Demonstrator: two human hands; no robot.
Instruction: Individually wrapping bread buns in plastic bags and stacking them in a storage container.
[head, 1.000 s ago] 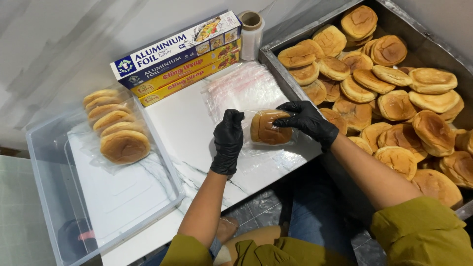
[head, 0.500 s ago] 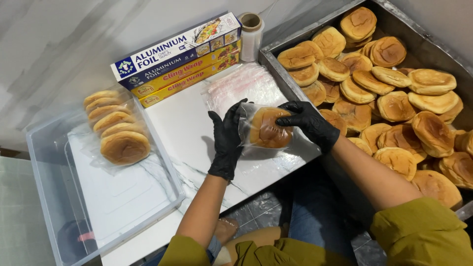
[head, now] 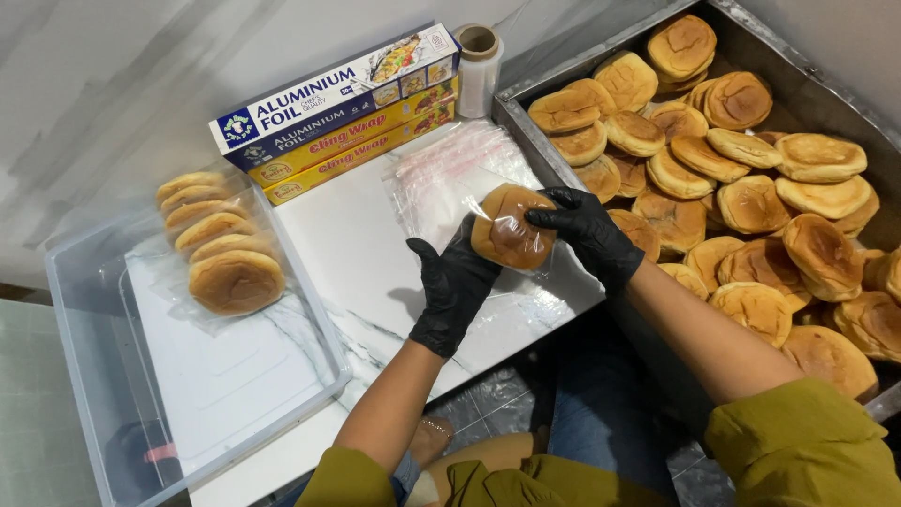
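Note:
Both my hands wear black gloves and hold one round brown bun in a clear plastic bag (head: 511, 230) just above the white marble counter (head: 366, 272). My left hand (head: 455, 286) cups the bagged bun from the left and below. My right hand (head: 587, 230) grips its right edge with the fingertips. Under and behind the bun lies a stack of clear plastic bags (head: 450, 174). Several bagged buns (head: 221, 244) stand in a row inside a clear plastic tub (head: 94, 376) at the left.
A large metal tray (head: 563, 56) at the right holds a heap of bare buns (head: 741, 197). At the counter's back lie a blue foil box (head: 328, 94), two yellow wrap boxes (head: 357, 150) and a roll of clear film (head: 479, 66).
The bun has gone from resting on the counter under my right hand to being lifted in its bag between both hands; my left hand came up from the counter to cup it.

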